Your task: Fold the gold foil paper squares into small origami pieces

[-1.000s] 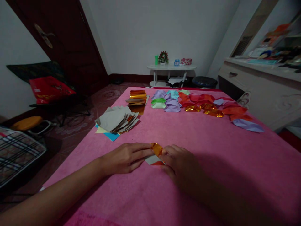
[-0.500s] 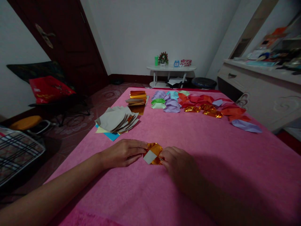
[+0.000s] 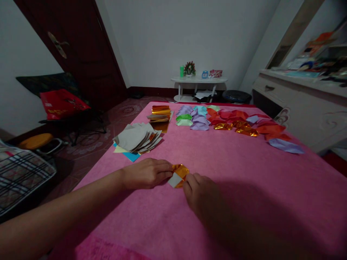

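Note:
A small folded sheet of gold foil paper [image 3: 181, 171] lies on the pink cloth, its pale grey backing showing as a square patch at the lower left. My left hand [image 3: 151, 172] is at its left edge, fingers together and fingertips pressed on the foil. At the right edge my right hand [image 3: 199, 187] grips the paper, fingers curled with the thumb underneath or behind, which is partly hidden. A fanned stack of grey-backed paper [image 3: 135, 137] rests beyond my left hand, with blue paper [image 3: 132, 156] poking out below it.
Gold foil sheets [image 3: 160, 112] are piled at the far left of the pink-covered table [image 3: 217, 155]. Folded paper pieces in purple [image 3: 200, 122], green [image 3: 184, 117], red [image 3: 227, 115] and gold [image 3: 222, 126] line the far side. A chair with a red bag [image 3: 62, 104] stands at left.
The whole view has shifted slightly right. My right hand's fingers are curled more tightly and cover more of the foil's right edge; my left hand stays on the left edge.

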`<state>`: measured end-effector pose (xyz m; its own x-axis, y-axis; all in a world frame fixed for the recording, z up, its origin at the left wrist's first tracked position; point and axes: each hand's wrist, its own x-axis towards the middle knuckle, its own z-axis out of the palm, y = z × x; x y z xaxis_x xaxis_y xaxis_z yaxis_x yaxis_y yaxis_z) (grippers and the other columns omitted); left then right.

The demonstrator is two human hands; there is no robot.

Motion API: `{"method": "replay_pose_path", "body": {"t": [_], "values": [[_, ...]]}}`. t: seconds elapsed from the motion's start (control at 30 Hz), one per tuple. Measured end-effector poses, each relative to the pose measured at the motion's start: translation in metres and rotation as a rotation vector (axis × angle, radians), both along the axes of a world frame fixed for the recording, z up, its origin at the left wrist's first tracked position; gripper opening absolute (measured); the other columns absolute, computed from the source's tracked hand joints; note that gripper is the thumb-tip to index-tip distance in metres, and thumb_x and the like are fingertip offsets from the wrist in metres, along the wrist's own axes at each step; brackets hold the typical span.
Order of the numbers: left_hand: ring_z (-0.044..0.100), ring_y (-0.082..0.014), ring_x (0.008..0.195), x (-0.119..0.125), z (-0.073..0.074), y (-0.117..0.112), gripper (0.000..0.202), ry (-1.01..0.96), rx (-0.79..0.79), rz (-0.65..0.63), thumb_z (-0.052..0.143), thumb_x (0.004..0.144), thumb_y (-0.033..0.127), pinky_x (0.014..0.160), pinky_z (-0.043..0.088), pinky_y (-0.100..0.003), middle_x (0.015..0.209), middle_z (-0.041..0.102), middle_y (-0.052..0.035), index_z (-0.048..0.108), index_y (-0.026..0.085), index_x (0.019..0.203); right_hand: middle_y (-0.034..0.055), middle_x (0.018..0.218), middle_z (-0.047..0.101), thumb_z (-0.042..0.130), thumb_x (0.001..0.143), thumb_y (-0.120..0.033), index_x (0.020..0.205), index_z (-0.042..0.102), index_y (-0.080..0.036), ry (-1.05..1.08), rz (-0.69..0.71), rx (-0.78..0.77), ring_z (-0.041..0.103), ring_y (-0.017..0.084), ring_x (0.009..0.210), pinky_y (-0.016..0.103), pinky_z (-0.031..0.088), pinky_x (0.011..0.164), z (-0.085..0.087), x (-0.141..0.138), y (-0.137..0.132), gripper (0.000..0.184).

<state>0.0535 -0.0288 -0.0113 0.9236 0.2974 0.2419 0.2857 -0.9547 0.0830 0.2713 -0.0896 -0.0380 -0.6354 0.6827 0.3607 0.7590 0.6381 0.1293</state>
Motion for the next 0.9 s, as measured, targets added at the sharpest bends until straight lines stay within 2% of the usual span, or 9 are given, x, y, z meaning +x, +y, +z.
{"method": "replay_pose_path", "body": {"t": [0.13,0.27,0.37,0.5,0.67,0.9], "values": [[0.062,-0.0179,0.091,0.011,-0.01,-0.012,0.024,-0.012,0.07,0.082,0.042,0.093,0.021,0.081,0.052,-0.03,0.095,0.067,-0.0101,0.061,0.014,0.105,0.0053,0.075,0.063,0.053,0.079,-0.002,0.076,0.063,-0.016,0.07,0.02,-0.04,0.055,0.017,0.068,0.03,0.037,0.061,0.002,0.032,0.027,0.017],[0.06,-0.0194,0.085,0.024,-0.023,-0.027,0.023,-0.034,0.104,0.224,0.044,0.092,0.023,0.075,0.052,-0.032,0.093,0.066,-0.0094,0.062,0.014,0.104,0.0058,0.085,0.065,0.049,0.084,-0.006,0.085,0.066,-0.016,0.218,0.073,-0.169,0.056,0.016,0.079,0.026,0.041,0.071,-0.004,0.056,0.042,0.02],[0.059,-0.0191,0.082,0.028,-0.028,-0.032,0.022,-0.066,0.1,0.269,0.045,0.092,0.022,0.072,0.052,-0.033,0.093,0.065,-0.009,0.063,0.015,0.104,0.0061,0.091,0.067,0.048,0.083,-0.003,0.094,0.066,-0.015,0.302,0.02,-0.233,0.057,0.017,0.083,0.029,0.042,0.077,-0.01,0.056,0.036,0.025],[0.059,-0.0181,0.082,0.025,-0.029,-0.032,0.022,-0.096,0.053,0.278,0.047,0.091,0.021,0.07,0.052,-0.031,0.095,0.065,-0.0077,0.062,0.016,0.107,0.0053,0.096,0.068,0.053,0.083,-0.005,0.101,0.065,-0.016,0.278,0.009,-0.229,0.057,0.019,0.084,0.031,0.042,0.078,-0.012,0.049,0.027,0.023],[0.06,-0.0179,0.083,0.026,-0.028,-0.033,0.024,-0.11,0.023,0.321,0.046,0.092,0.022,0.069,0.053,-0.03,0.097,0.064,-0.008,0.061,0.016,0.109,0.0047,0.092,0.067,0.057,0.084,-0.009,0.094,0.067,-0.017,0.229,0.016,-0.213,0.056,0.019,0.083,0.031,0.042,0.075,-0.01,0.046,0.03,0.016],[0.061,-0.0162,0.089,0.029,-0.034,-0.032,0.027,-0.24,-0.089,0.415,0.046,0.092,0.02,0.075,0.053,-0.028,0.105,0.062,-0.0088,0.057,0.018,0.116,0.006,0.083,0.064,0.048,0.088,-0.01,0.083,0.065,-0.015,0.297,0.02,-0.276,0.055,0.018,0.079,0.029,0.042,0.074,-0.005,0.045,0.034,0.019]]}}
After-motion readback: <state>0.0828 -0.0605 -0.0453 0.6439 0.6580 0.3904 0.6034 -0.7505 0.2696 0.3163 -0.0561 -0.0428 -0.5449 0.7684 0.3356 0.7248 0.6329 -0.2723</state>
